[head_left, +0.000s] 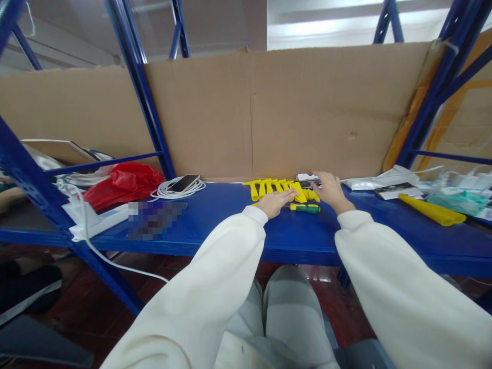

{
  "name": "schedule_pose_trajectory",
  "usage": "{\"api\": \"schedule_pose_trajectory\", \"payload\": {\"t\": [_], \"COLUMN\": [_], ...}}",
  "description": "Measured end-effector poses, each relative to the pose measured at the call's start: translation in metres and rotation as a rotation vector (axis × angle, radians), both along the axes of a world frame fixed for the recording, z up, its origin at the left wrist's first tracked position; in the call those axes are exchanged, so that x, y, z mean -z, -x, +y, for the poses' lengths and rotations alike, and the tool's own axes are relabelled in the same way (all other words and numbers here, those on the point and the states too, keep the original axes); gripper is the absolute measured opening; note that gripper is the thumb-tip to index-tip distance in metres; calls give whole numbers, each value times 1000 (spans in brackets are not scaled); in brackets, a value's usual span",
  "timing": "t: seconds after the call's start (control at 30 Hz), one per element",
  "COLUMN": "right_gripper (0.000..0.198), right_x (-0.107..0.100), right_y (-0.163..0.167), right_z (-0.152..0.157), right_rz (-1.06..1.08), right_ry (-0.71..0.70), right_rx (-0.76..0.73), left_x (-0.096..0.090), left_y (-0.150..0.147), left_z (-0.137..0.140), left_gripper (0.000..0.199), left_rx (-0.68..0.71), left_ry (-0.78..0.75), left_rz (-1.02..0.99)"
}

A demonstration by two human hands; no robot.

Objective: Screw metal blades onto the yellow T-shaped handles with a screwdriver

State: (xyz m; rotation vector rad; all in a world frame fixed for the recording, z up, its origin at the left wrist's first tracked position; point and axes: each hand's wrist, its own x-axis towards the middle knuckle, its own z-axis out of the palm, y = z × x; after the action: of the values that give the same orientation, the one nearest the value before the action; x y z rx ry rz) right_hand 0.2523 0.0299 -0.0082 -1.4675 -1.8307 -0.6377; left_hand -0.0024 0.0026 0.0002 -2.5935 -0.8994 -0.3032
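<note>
My left hand [275, 203] is stretched out palm down with its fingers straight, at the near side of a row of yellow pieces [269, 187] on the blue shelf [226, 215]. Just under its fingertips, towards me, lies a screwdriver [305, 208] with a green and yellow handle; my hand hides part of its far end. My right hand [330, 189] is closed at the right end of a small black-and-white packet [305, 178], thumb below and fingers above. This packet is at the back of the row. What exactly the yellow pieces are is too small to tell.
Left stand a coiled white cable [172, 189] with a phone [185, 183] on it, a red plastic bag [125, 184] and a white power strip [111, 219]. Right lie a yellow rolled sheet [432, 210] and clear bags [461, 192]. A cardboard wall [307, 113] closes the back.
</note>
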Motion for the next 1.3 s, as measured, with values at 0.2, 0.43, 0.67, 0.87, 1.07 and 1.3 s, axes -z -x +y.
{"api": "schedule_pose_trajectory", "payload": {"t": [0.2,0.43,0.67,0.87,1.07,1.3], "right_gripper": [57,44,61,48,17,3], "right_x": [-4,-1,0,5,3,-16], "right_y": [29,25,31,24,14,47], "right_z": [-3,3,-4,3,8,-25], "right_rz": [-331,242,1174,1190,718,1064], "right_ry": [68,261,456,419,204,563], "right_rx": [-193,-181,-134,-98,-68,-491], "left_x": [0,1,2,3,2,3], "left_y": [-1,-1,-3,-2,-2,-2], "left_z": [1,3,0,2,2,1], "left_gripper": [78,79,76,77,75,70], "left_rx": [38,-44,-80,-44,-57,-74], "left_ry": [2,12,15,18,11,10], "left_rz": [15,3,-6,-17,-13,-55]}}
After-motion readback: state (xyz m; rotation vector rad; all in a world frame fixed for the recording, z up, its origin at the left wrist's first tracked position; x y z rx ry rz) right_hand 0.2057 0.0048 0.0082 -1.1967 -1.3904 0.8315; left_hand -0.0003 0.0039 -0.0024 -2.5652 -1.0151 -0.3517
